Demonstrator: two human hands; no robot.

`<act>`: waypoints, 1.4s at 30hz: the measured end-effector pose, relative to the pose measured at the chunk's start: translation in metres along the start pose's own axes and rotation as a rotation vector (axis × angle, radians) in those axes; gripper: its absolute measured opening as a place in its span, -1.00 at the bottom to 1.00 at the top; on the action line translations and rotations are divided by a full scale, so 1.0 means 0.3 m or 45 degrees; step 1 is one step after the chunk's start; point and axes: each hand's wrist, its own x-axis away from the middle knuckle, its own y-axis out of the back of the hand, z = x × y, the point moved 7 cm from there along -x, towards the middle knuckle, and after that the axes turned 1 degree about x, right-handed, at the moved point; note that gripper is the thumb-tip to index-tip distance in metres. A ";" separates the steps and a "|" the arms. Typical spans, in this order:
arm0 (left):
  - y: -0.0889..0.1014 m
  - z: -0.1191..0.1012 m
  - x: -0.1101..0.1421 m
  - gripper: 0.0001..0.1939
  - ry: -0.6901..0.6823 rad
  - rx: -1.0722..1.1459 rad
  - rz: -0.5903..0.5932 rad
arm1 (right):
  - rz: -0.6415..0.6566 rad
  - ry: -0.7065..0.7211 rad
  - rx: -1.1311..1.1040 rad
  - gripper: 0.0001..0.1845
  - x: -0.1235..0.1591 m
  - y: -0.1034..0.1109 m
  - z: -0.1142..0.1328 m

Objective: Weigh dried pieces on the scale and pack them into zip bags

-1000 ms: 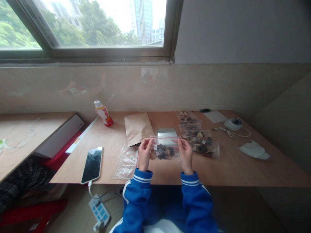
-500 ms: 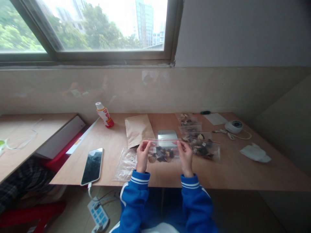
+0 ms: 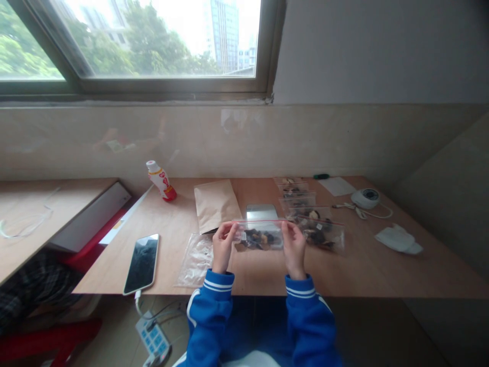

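Note:
A clear zip bag (image 3: 260, 235) with a red seal strip and dark dried pieces inside hangs above the wooden desk (image 3: 362, 270). My left hand (image 3: 222, 245) pinches its top left corner. My right hand (image 3: 295, 247) pinches the top right corner. Both wrists wear blue sleeves with white stripes. Behind the bag lies a small silver scale (image 3: 261, 211). To its right is a row of several filled zip bags (image 3: 311, 219).
A brown paper pouch (image 3: 215, 203) and a red-and-white bottle (image 3: 161, 180) are at the back left. A phone (image 3: 141, 262) lies on its cable at the left edge, beside empty clear bags (image 3: 196, 257). A white round device (image 3: 365, 197) and a white cloth (image 3: 398, 239) sit right.
The bag has tilted and sunk a little, with its lower part folding toward the desk. Both hands stay pinched on its top corners.

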 end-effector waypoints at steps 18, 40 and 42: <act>-0.006 -0.014 0.010 -0.74 -0.085 0.110 -0.096 | 0.068 -0.088 -0.183 -0.63 0.002 -0.023 -0.034; -0.057 -0.043 0.030 -0.81 -0.170 0.039 0.070 | 0.135 -0.103 -0.133 -0.69 0.008 -0.034 -0.028; -0.054 -0.038 0.030 -0.81 -0.160 0.035 0.046 | 0.121 -0.112 -0.117 -0.68 0.008 -0.031 -0.022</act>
